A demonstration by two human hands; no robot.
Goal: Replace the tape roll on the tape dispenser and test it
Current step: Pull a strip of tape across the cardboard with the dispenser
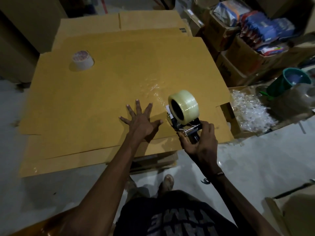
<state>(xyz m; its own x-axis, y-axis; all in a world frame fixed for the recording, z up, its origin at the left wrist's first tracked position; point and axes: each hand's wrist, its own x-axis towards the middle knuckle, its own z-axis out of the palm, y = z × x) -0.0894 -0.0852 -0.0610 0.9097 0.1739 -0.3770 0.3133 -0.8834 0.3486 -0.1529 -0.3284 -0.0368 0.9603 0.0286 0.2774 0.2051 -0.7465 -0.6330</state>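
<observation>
**Now the test pull: fresh roll loaded, tape running onto cardboard**

Right hand (pixel 200 142) first: fingers and thumb are wrapped round the handle of the tape dispenser (pixel 185 126), gripping it firmly at the near right edge of the cardboard sheet (pixel 102 99). The new clear tape roll (pixel 184 105) sits mounted on the dispenser, so the swap itself looks done. From the dispenser's front a glossy, wrinkled strip of tape (pixel 154 90) runs away across the sheet, up and to the left; this reads as the test stage, with tape being laid down.

Left hand (pixel 141 119) lies flat, fingers spread wide and straight, palm pressing the cardboard just beside the dispenser, steadying the sheet and holding nothing.

Further out, at the far left of the sheet, stands another roll (pixel 83 60), whitish with a printed core, well apart from both hands; likely the one taken off, though that is a guess.

Next move, by my judgement: tilt the dispenser so its blade bites and cuts the strip, keeping the left palm planted so the cardboard doesn't lift. Whether the blade touches the tape now, I cannot tell.
</observation>
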